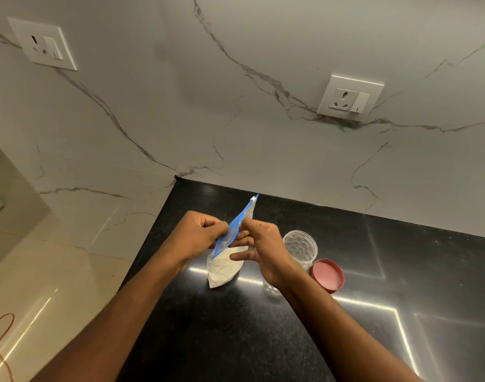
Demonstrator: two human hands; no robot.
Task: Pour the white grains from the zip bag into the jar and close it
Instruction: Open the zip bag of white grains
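Centrally, the left hand (196, 235) and right hand (263, 250) pinch the bag's (224, 268) blue top from 9 and 3 o'clock. It stands on the counter (236, 340); whether the zip is open is unclear. The jar (300, 248), partly hidden by the right wrist, stands at the bag's 3 o'clock, with the lid (327, 274) at the jar's 4 o'clock.

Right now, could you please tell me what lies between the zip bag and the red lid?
In the head view, the open clear jar stands between the zip bag and the red lid, partly hidden by the right hand.
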